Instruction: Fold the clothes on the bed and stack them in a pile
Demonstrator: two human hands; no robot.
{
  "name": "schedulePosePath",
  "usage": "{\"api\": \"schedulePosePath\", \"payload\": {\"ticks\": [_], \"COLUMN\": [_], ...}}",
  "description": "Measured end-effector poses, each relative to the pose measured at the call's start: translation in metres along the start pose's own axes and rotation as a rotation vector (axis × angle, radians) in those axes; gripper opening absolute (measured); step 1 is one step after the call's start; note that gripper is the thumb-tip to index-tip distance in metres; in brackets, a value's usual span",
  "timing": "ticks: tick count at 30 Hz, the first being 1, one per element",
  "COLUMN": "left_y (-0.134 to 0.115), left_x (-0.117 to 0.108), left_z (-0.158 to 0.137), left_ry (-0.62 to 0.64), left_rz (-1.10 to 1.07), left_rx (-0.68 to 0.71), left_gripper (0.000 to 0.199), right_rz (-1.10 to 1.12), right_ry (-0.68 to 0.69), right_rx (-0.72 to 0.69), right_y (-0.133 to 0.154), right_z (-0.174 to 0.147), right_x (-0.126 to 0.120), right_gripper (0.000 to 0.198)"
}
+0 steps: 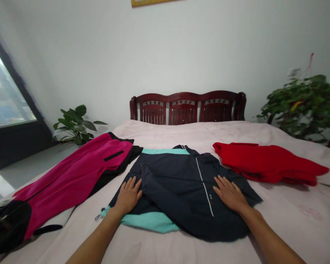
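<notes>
Navy fabric is what both hands are on right now. My left hand (128,196) is lying flat with fingers spread on the left side of a dark navy jacket (178,183), close to where a folded-in sleeve crosses the body. My right hand (228,193) is flat too, palm down and fingers spread, on the jacket's right side just past the white zipper line (204,183) that runs down the front. Neither hand is gripping anything, they're just pressing on the cloth.

That jacket sits in the middle of the bed (286,220), spread out in front of me on a pale pink sheet. It has turquoise trim: a band at the collar end (165,151) toward the headboard and a wider band along the hem (151,222) nearest me, with a little drawcord end poking out at the left corner.

Left of it there's a magenta jacket (77,179) with black trim, laid out long and just touching the navy one near the collar. Further down at the left edge is a black bag (5,223), partly out of view. On the right, apart from the navy jacket, lies a red garment (266,167), loosely folded.

Past all that there's a dark red wooden headboard (188,108) against the white wall, a leafy potted plant (74,124) on the left by the window (5,99) and a bushier plant (305,106) on the right.
</notes>
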State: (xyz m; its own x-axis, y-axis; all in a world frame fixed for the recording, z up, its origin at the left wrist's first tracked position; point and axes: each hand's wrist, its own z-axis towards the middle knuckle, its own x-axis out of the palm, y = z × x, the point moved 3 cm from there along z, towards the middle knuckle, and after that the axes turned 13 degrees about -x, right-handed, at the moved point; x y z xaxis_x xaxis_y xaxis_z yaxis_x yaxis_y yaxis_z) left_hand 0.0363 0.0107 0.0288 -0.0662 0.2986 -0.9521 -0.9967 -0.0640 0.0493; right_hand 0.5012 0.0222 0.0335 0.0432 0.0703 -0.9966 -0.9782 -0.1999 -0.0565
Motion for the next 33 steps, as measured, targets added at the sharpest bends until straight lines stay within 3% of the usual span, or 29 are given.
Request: {"api": "schedulePosePath", "payload": {"ticks": [4,9,12,14,16,19,22,24,26,30,33], "left_y": [0.004,0.007,0.006,0.006,0.006,0.007,0.007,0.007,0.007,0.009,0.017], "left_x": [0.000,-0.002,-0.003,-0.002,-0.002,-0.003,-0.003,-0.003,-0.002,-0.004,-0.019], "left_z": [-0.006,-0.008,-0.007,-0.007,-0.008,-0.007,-0.007,-0.007,-0.007,-0.003,0.005], "left_ry": [0.003,0.022,0.017,0.010,0.005,0.006,0.016,0.020,0.027,0.100,0.289], "left_rz": [0.001,0.011,0.019,0.018,0.011,0.001,-0.009,-0.013,-0.016,-0.051,-0.128], "left_rx": [-0.005,0.010,0.011,0.009,0.010,0.006,0.006,0.008,0.004,0.003,0.044], "left_gripper": [0.054,0.055,0.055,0.055,0.055,0.055,0.055,0.055,0.055,0.057,0.064], "right_rz": [0.071,0.149,0.326,0.472,0.543,0.443,0.254,0.182,0.179,0.364,0.617], "right_ry": [0.017,-0.083,-0.156,-0.277,-0.441,-0.564,-0.513,-0.485,-0.467,-0.361,-0.266], "right_rx": [-0.045,-0.039,0.003,0.021,-0.040,-0.306,-0.493,-0.540,-0.547,-0.443,-0.284], "right_y": [0.003,0.004,0.010,0.022,0.043,0.089,0.128,0.141,0.144,0.132,0.112], "right_z": [-0.017,-0.032,-0.040,-0.052,-0.071,-0.103,-0.126,-0.133,-0.133,-0.113,-0.080], "right_x": [0.002,0.001,-0.012,-0.029,-0.050,-0.075,-0.076,-0.068,-0.060,-0.064,-0.081], "right_gripper": [0.066,0.062,0.052,0.045,0.040,0.030,0.037,0.050,0.046,0.031,0.035]}}
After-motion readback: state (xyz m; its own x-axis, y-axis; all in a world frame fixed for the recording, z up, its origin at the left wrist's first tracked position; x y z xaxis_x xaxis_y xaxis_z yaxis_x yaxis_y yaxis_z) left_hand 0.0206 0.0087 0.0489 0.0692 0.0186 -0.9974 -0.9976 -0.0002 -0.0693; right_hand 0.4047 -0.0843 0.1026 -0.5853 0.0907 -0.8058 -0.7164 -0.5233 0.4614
